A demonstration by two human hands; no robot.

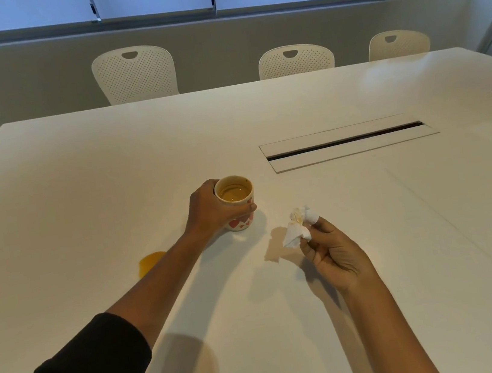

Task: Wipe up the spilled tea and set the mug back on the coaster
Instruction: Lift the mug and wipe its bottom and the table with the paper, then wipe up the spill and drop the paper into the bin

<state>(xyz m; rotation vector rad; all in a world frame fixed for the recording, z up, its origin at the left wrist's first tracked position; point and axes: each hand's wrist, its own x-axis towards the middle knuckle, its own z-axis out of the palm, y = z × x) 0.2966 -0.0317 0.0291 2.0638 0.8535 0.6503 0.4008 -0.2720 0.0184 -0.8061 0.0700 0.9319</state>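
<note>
Two hands busy. Left hand [210, 210] wrapped round mug [236, 202], upright on desk [371, 232], likely to keep remaining tea steady. Right hand [331, 251] pinching crumpled, tea-stained tissue [297, 226] just right of mug, lifted clear. Orange patch [151, 262], coaster or spill, beside left forearm, partly hidden.

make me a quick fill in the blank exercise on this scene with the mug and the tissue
1. The left hand grips the ____, which has red hearts on its side.
2. The right hand pinches a crumpled, stained ____.
3. The yellow patch on the table lies partly hidden behind the ____ forearm.
4. Behind the table stand ____ white chairs.

Missing words: mug; tissue; left; three
</note>
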